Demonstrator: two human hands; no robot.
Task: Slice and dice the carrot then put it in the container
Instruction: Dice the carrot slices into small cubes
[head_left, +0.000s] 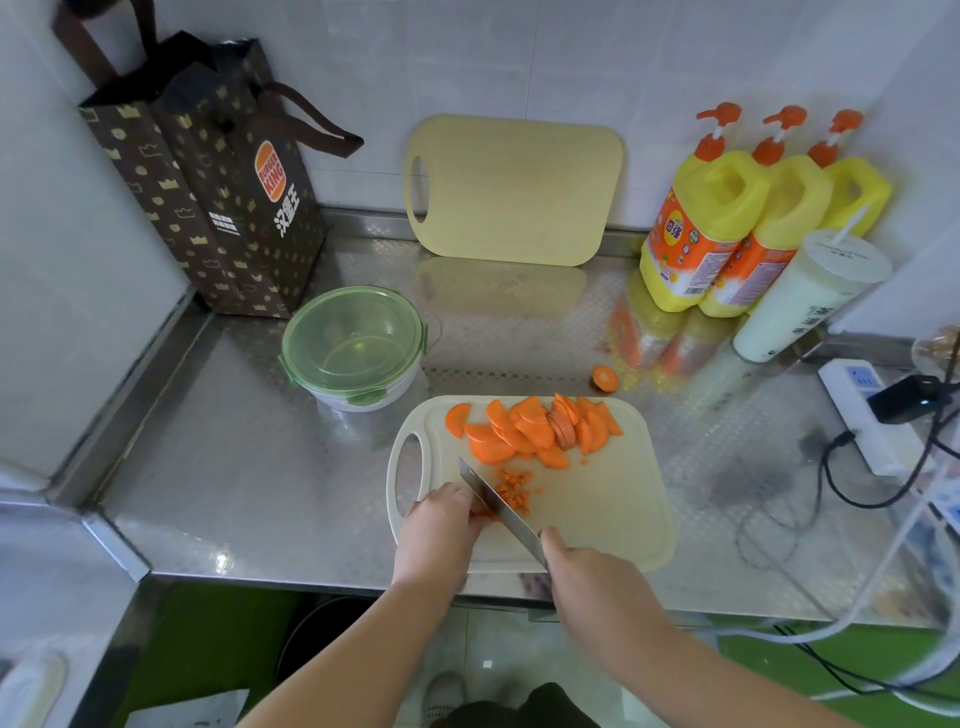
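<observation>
Your curled left hand (441, 525) pins carrot strips (480, 514) just left of the knife (498, 506) gripped in your right hand (587, 577); the blade points diagonally toward the upper left

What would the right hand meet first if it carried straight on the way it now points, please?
Probably the diced carrot lying beside the knife blade, since the right hand points up-left along it; the left hand sits close on the blade's other side.
</observation>
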